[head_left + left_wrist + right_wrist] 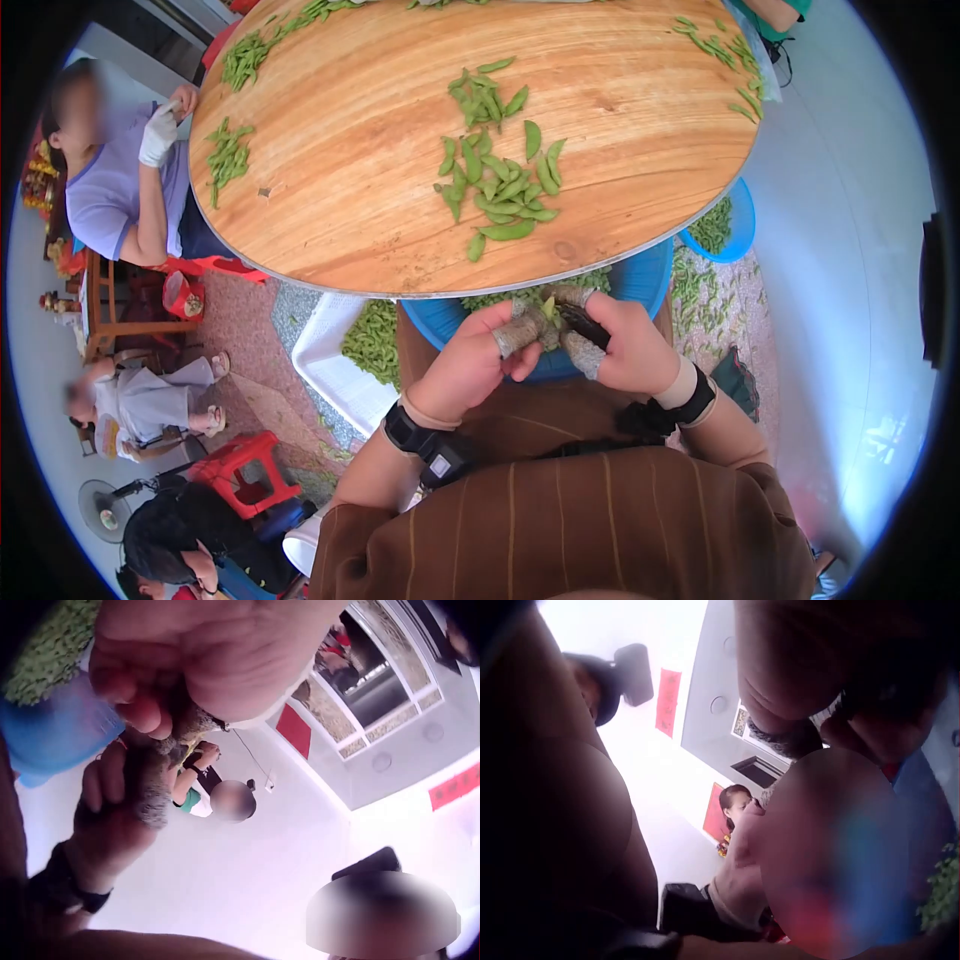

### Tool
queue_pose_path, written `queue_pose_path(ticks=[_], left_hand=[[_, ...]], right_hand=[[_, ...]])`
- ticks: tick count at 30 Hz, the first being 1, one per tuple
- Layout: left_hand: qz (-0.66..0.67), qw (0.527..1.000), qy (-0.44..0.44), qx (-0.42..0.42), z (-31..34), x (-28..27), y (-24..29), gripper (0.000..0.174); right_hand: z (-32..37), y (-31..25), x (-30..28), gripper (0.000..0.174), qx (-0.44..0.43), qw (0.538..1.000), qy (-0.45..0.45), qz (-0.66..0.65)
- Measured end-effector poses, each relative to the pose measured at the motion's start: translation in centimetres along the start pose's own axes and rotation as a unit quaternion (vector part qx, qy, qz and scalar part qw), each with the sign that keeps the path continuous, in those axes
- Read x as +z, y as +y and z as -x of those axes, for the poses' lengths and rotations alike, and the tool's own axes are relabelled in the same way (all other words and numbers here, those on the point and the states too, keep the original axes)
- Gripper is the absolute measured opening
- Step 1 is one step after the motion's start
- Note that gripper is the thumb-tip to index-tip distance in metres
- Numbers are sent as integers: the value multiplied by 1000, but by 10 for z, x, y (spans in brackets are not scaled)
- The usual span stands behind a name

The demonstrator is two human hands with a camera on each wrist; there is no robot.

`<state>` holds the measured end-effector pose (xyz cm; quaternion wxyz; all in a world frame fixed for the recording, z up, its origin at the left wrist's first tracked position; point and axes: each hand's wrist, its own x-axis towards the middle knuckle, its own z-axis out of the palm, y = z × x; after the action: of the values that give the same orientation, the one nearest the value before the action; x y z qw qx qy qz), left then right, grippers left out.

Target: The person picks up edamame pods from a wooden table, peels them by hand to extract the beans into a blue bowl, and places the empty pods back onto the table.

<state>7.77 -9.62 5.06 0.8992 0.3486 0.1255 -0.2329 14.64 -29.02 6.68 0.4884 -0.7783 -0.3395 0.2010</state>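
Note:
In the head view both hands meet over a blue tub (655,285) at the table's near edge, their fingertips wrapped in grey covering. My left hand (465,360) pinches a green soybean pod (548,308) between thumb and finger. My right hand (640,345) grips a dark, flat object (582,322) close against the pod; its kind I cannot tell. Shelled green beans (490,299) show in the tub under the hands. Loose pods (505,190) lie in a heap on the round wooden table (350,190) just beyond.
A white crate (325,355) of pods stands on the floor at left, a smaller blue basin (742,225) at right. Scattered pods (695,290) cover the floor there. Another person (125,210) sits at the table's left; a red stool (240,470) stands behind.

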Motion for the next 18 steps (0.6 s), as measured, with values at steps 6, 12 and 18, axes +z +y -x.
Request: queue_pose_path(ticks=[6, 12, 18], left_hand=[[-197, 977, 64, 42, 15, -4, 6, 17], [-573, 772, 259, 95, 77, -65, 7, 16], [-755, 515, 406, 32, 105, -85, 8, 13]], right_hand=[[-9, 2, 4, 18, 18, 999, 6, -31], [-23, -8, 8, 17, -38, 992, 57, 110], [-74, -39, 35, 23, -157, 949, 149, 229]])
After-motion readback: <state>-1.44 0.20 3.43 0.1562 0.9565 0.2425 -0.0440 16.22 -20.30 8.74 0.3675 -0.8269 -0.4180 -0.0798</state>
